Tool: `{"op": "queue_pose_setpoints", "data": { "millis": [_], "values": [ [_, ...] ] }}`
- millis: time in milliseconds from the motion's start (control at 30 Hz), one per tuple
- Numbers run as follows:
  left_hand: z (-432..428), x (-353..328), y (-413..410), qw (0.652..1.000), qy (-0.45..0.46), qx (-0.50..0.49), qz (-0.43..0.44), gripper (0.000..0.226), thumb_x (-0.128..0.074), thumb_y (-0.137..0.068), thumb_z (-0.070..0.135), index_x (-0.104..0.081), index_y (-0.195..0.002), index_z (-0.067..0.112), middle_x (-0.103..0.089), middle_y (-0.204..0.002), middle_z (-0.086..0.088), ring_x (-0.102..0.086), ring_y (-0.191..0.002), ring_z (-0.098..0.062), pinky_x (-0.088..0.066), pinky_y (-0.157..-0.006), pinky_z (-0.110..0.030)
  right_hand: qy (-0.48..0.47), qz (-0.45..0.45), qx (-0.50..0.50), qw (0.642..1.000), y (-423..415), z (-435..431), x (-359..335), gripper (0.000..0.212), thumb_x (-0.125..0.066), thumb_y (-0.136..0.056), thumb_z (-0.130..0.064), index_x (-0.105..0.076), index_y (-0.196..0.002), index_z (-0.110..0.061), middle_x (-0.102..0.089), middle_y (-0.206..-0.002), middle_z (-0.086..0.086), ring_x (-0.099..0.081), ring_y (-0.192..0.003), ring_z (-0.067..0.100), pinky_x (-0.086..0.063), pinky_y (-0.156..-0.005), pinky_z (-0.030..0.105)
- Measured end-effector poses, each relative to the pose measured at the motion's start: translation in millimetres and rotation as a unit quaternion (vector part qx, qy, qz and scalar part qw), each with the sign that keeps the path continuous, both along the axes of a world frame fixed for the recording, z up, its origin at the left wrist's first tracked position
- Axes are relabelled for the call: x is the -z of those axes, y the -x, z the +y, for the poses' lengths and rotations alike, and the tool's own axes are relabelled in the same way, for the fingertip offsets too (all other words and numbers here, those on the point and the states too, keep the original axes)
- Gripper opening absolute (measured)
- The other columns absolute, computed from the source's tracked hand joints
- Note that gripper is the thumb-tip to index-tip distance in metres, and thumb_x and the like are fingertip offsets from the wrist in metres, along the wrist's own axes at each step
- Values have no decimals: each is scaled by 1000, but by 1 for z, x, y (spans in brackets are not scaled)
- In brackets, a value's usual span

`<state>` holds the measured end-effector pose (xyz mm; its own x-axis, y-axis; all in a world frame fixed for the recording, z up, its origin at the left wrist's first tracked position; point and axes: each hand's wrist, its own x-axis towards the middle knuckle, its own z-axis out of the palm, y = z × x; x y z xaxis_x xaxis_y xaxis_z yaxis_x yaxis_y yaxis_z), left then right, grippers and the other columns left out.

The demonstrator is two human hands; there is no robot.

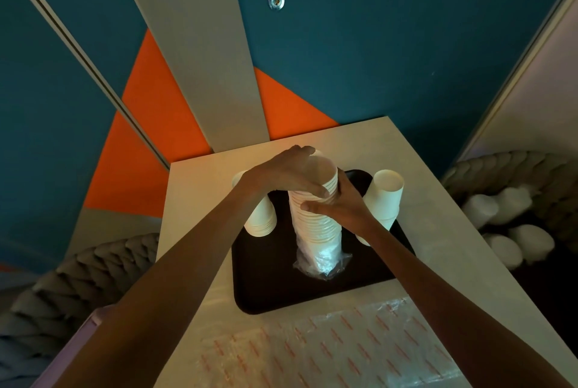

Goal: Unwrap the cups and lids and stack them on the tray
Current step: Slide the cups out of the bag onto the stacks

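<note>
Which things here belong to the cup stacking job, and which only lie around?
Job: tray, middle cup stack gripped by left hand and right hand, its plastic wrap, left cup stack, right cup stack.
Lying about: printed plastic sheet, round wall fitting, braided basket.

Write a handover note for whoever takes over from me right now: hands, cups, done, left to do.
Left hand grips the top of the middle cup stack; right hand grips it just below. The stack stands on the black tray, plastic sleeve bunched round its base.
Done: left stack and right stack stand bare on the tray.
Left: pull the sleeve off; then likely the white items in the basket, too dim to identify.
</note>
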<state>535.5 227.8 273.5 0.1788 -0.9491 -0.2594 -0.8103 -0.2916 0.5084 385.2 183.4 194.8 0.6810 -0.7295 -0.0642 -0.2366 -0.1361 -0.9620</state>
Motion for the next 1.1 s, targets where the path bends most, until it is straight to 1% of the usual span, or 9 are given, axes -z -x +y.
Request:
{"op": "queue_pose_setpoints", "data": {
  "millis": [100, 333, 500, 600, 700, 767, 833, 967, 1100],
  "values": [
    [-1, -4, 3, 1000, -18, 4, 7, 71, -76, -79, 32, -42, -139, 15, -43, -144, -4, -41, -131, -20, -33, -100, -24, -6, 2, -5, 1000, 0, 0, 0, 98, -87, -63, -24, -30, -143, -22, -49, -131, -7, -46, -117, 8, -39, -94, 24],
    [-2, -10, 7, 999, -21, -14, -19, 74, -77, -77, 35, -40, -139, 15, -41, -143, -6, -42, -128, -22, -36, -97, -27, 2, 17, -19, 1000, 1, -2, -1, 97, -85, -66, -26, -28, -145, -20, -49, -138, -1, -46, -122, 12, -39, -96, 25],
    [1, -31, 12, 997, 12, -32, -65, 81, -74, -74, 50, -38, -138, 17, -41, -135, -5, -45, -117, -21, -44, -92, -34, -11, 16, -13, 1000, 4, -4, 0, 95, -87, -64, -26, -33, -141, -21, -52, -133, -2, -50, -119, 14, -42, -95, 27],
    [6, -53, 5, 997, 34, -54, -52, 78, -73, -74, 50, -39, -135, 16, -44, -131, -4, -46, -111, -19, -42, -86, -31, -9, 17, -19, 1000, 6, -4, -2, 96, -86, -64, -25, -31, -142, -21, -50, -133, -3, -47, -116, 9, -41, -94, 27],
    [13, -63, -2, 996, 23, -76, -30, 75, -72, -76, 50, -37, -134, 17, -46, -127, 0, -46, -104, -16, -41, -79, -29, -2, 21, -32, 999, 4, -2, -2, 97, -86, -64, -27, -29, -143, -21, -49, -135, -3, -46, -119, 12, -41, -96, 28],
    [18, -62, -1, 996, 11, -83, -26, 76, -71, -76, 50, -35, -133, 17, -46, -122, 2, -46, -103, -15, -40, -77, -28, -1, 17, -37, 999, 2, 3, -4, 99, -86, -64, -24, -28, -144, -22, -49, -131, -6, -47, -120, 13, -42, -96, 29],
    [21, -59, 3, 996, 3, -82, -25, 76, -71, -76, 51, -35, -133, 16, -45, -118, 3, -47, -104, -16, -41, -76, -29, 1, 0, -36, 999, 1, 8, -5, 103, -87, -64, -19, -24, -145, -23, -48, -126, -11, -47, -118, 9, -42, -97, 27],
    [22, -54, 9, 997, 21, -63, -49, 77, -73, -73, 55, -40, -131, 16, -49, -124, 0, -49, -108, -18, -45, -83, -31, 22, -16, -41, 999, 1, 11, -8, 109, -87, -64, -14, -18, -149, -22, -43, -129, -13, -41, -117, 2, -36, -93, 21],
    [19, -67, 8, 993, 70, -59, -73, 77, -72, -73, 55, -42, -133, 17, -47, -129, -3, -46, -109, -17, -43, -86, -31, 22, -11, -32, 999, 4, 11, -6, 102, -88, -62, -18, -27, -144, -23, -49, -124, -13, -46, -115, 6, -41, -97, 29]
  ]
}}
